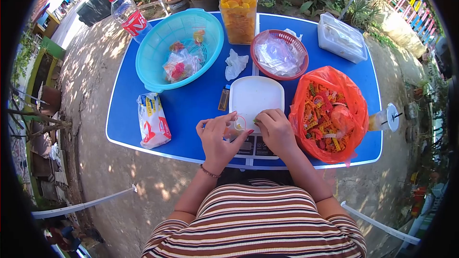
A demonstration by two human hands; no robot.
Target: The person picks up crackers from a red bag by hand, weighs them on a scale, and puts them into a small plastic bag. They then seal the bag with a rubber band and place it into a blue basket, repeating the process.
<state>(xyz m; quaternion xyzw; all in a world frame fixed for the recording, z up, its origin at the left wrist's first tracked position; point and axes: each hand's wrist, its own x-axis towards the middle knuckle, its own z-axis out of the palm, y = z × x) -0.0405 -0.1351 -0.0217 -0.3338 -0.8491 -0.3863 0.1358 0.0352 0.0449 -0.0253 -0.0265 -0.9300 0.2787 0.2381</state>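
My left hand [218,136] is closed around a small clear cup [240,123] with a reddish rim, tilted so its mouth faces the camera. A little yellowish matter shows inside it. Beside the cup, my right hand [273,129] pinches a small green piece [256,121], mostly hidden by the fingers. Both hands are over the near part of a white kitchen scale [256,93], whose dark display and buttons lie below them. Just right of my right hand stands an open red plastic bag [330,114] full of colourful small shaped pieces.
A turquoise basket [148,62] holds filled clear packets. Behind are a jar of orange chips [238,24], a red basket of plastic bags [280,55] and a lidded box [341,38]. A tissue pack [153,122] and dark blue-topped item [224,98] lie left; a drink cup [384,118] stands right.
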